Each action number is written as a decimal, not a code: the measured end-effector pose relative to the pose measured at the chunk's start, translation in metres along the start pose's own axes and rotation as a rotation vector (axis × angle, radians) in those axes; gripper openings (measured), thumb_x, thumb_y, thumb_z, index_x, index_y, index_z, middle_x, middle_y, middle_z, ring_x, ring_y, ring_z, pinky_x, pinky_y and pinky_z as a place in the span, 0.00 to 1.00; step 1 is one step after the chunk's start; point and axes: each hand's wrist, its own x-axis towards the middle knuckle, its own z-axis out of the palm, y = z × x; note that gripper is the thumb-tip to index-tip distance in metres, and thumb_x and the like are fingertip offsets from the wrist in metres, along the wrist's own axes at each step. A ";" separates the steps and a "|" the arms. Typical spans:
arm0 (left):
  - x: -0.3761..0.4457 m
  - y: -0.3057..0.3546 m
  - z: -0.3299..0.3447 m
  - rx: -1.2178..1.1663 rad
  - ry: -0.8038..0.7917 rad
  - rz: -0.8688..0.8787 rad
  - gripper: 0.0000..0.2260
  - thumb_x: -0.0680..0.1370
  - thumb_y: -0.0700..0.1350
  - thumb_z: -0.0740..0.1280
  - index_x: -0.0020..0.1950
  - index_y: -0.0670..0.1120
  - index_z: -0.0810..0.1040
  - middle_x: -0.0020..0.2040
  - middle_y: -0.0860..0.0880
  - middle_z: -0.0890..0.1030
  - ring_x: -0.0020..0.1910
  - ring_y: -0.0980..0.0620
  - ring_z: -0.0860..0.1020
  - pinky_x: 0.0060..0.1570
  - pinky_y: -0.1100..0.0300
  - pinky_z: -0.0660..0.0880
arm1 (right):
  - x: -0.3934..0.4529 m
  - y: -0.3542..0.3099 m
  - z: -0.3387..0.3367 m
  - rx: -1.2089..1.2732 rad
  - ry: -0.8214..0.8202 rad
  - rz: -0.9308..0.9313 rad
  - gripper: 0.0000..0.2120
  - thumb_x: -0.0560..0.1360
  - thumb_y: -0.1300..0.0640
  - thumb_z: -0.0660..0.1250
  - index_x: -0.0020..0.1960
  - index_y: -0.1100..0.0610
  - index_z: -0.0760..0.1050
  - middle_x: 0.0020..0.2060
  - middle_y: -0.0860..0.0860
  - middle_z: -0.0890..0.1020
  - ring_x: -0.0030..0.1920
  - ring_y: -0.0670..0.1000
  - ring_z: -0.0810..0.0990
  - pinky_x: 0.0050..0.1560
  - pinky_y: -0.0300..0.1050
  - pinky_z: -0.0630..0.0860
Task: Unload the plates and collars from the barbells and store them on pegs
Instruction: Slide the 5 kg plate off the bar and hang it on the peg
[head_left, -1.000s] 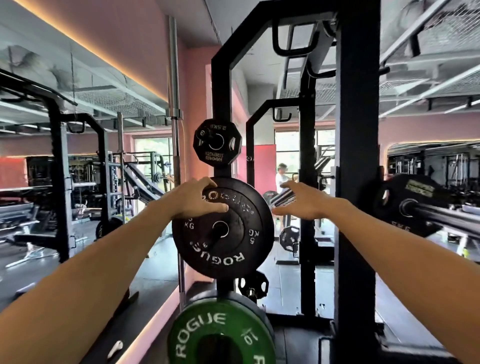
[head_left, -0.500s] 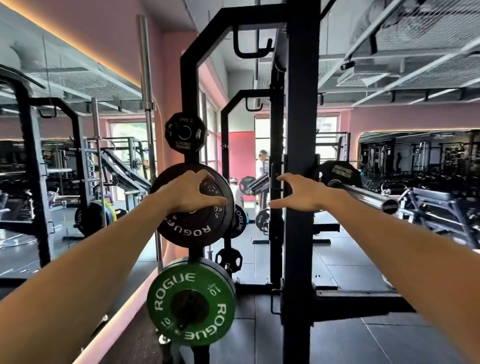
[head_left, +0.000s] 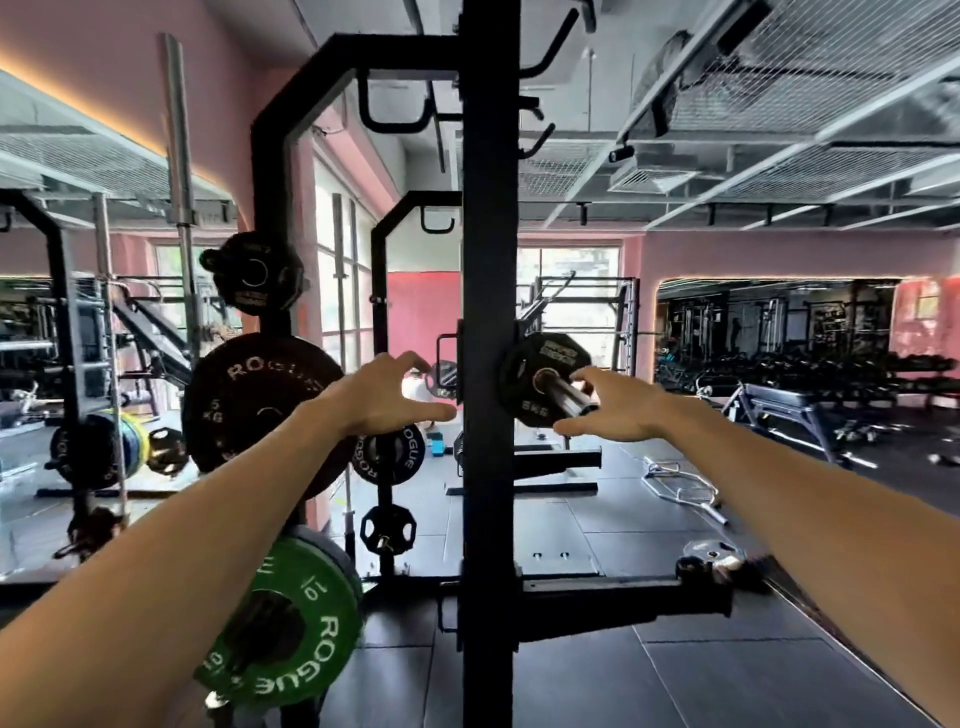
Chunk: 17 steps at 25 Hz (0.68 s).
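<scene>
We are facing the rack's black upright post (head_left: 488, 364), with both arms stretched out past it. Our left hand (head_left: 382, 397) hangs in the air with fingers spread and thumb out, grasping nothing, just in front of the big black plate (head_left: 244, 400) that sits on a peg at the left. Our right hand (head_left: 615, 408) is likewise spread and bare, its fingers near the steel end of the barbell (head_left: 569, 397) and the small black plate (head_left: 535, 382) threaded on it just right of the post; whether a fingertip touches the sleeve we cannot tell.

That small plate is the thing we judge we must take next. It is marked 5 kg and looks like rubber-coated iron: stiff, dense, heavy for its size, not fragile, but hard on toes if dropped. Its rim looks faceted, which should give our fingers some purchase. We would take it with both hands on opposite edges of the rim, thumbs on the near face, and not by the smooth steel sleeve, which looks slick.

The plate stands on edge, its flat face turned toward us and a little to the right. The bar's long axis runs through the plate's hole, and the sleeve end points out at us, down and to the right. So the plate has to slide along that axis, toward us, before it comes free. We see no collar on the sleeve outside the plate.

Below the big plate a green plate (head_left: 283, 629) hangs on a lower peg.
</scene>
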 end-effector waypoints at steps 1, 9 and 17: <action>0.006 0.010 0.009 -0.010 0.008 -0.004 0.37 0.66 0.71 0.69 0.70 0.55 0.67 0.70 0.46 0.70 0.66 0.45 0.72 0.65 0.49 0.69 | 0.000 0.015 -0.002 0.003 -0.007 0.002 0.43 0.68 0.33 0.68 0.76 0.48 0.56 0.72 0.52 0.68 0.68 0.56 0.71 0.68 0.56 0.67; 0.065 0.050 0.063 0.002 0.018 -0.070 0.32 0.69 0.65 0.70 0.69 0.56 0.67 0.67 0.46 0.69 0.64 0.45 0.71 0.64 0.46 0.70 | 0.033 0.113 -0.002 0.042 -0.039 0.034 0.34 0.75 0.51 0.67 0.76 0.55 0.56 0.70 0.56 0.69 0.66 0.57 0.71 0.65 0.51 0.69; 0.181 0.019 0.122 0.031 0.068 -0.111 0.30 0.69 0.63 0.67 0.68 0.55 0.67 0.63 0.48 0.72 0.56 0.47 0.74 0.59 0.46 0.73 | 0.151 0.164 0.035 0.073 0.016 0.050 0.32 0.75 0.48 0.68 0.74 0.54 0.59 0.68 0.55 0.70 0.66 0.57 0.71 0.66 0.55 0.69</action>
